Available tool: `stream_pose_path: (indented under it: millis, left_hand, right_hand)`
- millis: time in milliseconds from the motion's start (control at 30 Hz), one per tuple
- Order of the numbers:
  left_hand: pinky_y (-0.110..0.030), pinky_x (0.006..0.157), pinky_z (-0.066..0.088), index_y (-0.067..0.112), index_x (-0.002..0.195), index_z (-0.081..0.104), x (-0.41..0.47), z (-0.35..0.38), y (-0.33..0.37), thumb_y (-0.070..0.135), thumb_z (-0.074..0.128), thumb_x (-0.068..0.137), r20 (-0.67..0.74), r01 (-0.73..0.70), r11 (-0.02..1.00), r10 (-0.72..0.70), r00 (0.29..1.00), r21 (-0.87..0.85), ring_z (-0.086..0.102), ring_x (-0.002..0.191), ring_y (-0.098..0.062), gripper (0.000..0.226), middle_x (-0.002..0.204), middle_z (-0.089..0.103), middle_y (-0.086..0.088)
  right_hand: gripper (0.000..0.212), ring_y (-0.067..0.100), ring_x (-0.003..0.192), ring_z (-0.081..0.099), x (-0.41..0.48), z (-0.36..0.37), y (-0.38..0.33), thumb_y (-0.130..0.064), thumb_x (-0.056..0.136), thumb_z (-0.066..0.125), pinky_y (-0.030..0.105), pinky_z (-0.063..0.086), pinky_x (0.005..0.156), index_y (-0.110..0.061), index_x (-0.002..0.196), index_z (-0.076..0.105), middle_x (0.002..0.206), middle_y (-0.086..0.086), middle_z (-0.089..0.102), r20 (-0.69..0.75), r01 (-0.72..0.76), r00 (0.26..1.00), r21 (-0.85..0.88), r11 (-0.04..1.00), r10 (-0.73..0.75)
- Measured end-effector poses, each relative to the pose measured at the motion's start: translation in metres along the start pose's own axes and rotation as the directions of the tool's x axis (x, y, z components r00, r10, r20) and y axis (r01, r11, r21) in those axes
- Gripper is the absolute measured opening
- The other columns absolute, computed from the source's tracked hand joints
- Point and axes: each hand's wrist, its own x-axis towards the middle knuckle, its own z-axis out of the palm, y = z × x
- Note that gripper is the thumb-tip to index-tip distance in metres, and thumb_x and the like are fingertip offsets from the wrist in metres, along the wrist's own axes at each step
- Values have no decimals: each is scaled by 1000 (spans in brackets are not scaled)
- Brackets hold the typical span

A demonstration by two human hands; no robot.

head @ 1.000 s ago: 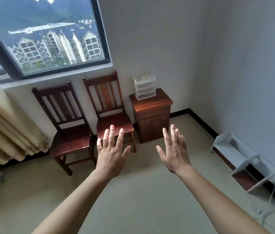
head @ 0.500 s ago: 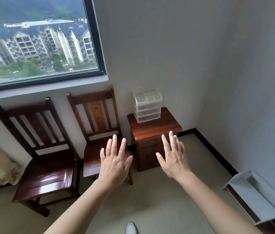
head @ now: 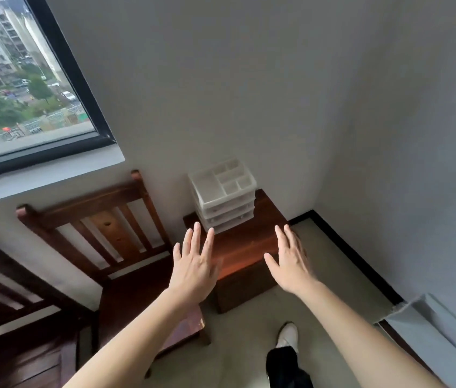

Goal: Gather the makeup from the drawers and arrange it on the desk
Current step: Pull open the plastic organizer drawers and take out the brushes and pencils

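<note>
- My left hand is stretched out flat, palm down, above the front left corner of the wooden counter. Its fingers are straight, slightly spread, and hold nothing.
- My right hand hangs over the counter's right edge. Its fingers are also straight and hold nothing.
- The white plastic drawer organizer stands at the back of the counter, close to the wall. It has three shallow drawers stacked under a divided top tray.
- All three drawers sit pushed in, and I cannot tell what they hold.
- Both hands are in front of the organizer and apart from it. The left fingertips come just short of the bottom drawer.
- A dark slat-back wooden chair stands just left of the counter.
- A window sits high to the counter's left.
- My white shoe is on the floor in front of the counter.
</note>
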Motion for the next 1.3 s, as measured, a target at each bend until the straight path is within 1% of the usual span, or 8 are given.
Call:
stream_pose_path:
  millis: [267, 367, 567, 667, 767, 900, 1133, 1300]
  left_hand:
    - [-54, 113, 25, 18, 157, 14, 157, 41, -4, 55, 19, 90, 54, 171, 985, -171, 984, -3, 10, 150, -36, 77, 164, 6, -15]
    - [-55, 110, 30, 15, 155, 23, 202, 57, -9, 46, 37, 94, 86, 232, 973, -231, 969, -3, 17, 148, -37, 70, 163, 16, -14]
    - [-55, 114, 27, 15, 155, 24, 249, 100, -18, 35, 43, 101, 169, 328, 944, -327, 930, 24, 8, 151, -32, 61, 163, 18, -8]
    - [-56, 114, 24, 15, 155, 21, 251, 107, -19, 27, 41, 100, 200, 342, 939, -342, 918, 38, 1, 151, -33, 60, 163, 19, -7]
    - [-56, 117, 21, 16, 157, 6, 250, 106, -22, 12, 45, 88, 266, 315, 944, -330, 906, 98, -8, 151, -33, 79, 165, 8, -5]
    - [-54, 118, 16, 15, 156, -7, 253, 107, -26, 9, 42, 85, 289, 279, 948, -312, 905, 152, -15, 149, -35, 87, 165, -2, -5]
    - [-56, 119, 11, 14, 154, -17, 252, 105, -28, 14, 38, 93, 319, 236, 949, -294, 901, 208, -19, 148, -37, 83, 165, -8, -6]
    - [-57, 119, 11, 14, 153, -20, 252, 106, -29, 20, 49, 92, 340, 225, 951, -288, 895, 213, -21, 147, -38, 93, 164, -11, -7]
  right_hand:
    - [65, 24, 146, 31, 186, 48, 31, -38, 99, 52, 36, 26, 118, -19, 155, 27, 160, 5, 30, 355, -133, 934, 220, 966, 48]
    - [59, 22, 139, 43, 239, 67, 35, -33, 98, 56, 36, 35, 115, -20, 151, 35, 154, 3, 41, 502, -320, 859, 363, 875, 106]
    - [51, 19, 123, 56, 306, 111, 32, -12, 99, 51, 35, 54, 95, -21, 149, 41, 143, 1, 51, 725, -684, 668, 512, 519, 165]
    - [50, 19, 116, 61, 320, 132, 27, -3, 97, 49, 34, 56, 86, -24, 143, 47, 135, 1, 56, 799, -817, 569, 523, 242, 195]
    - [54, 21, 118, 59, 330, 146, 17, 9, 94, 45, 35, 54, 83, -21, 139, 49, 133, 1, 57, 846, -860, 504, 511, 8, 170]
    - [45, 21, 115, 58, 339, 160, 3, 10, 93, 39, 37, 50, 82, -21, 120, 56, 129, 2, 61, 851, -844, 494, 519, -135, 177]
    - [61, 16, 103, 54, 313, 169, 8, 18, 77, 33, 36, 54, 90, -16, 122, 55, 127, 3, 60, 805, -858, 508, 505, 94, 308]
    - [69, 22, 113, 57, 256, 169, 28, 15, 75, 40, 31, 55, 78, -19, 134, 39, 134, 9, 56, 804, -871, 476, 486, 68, 357]
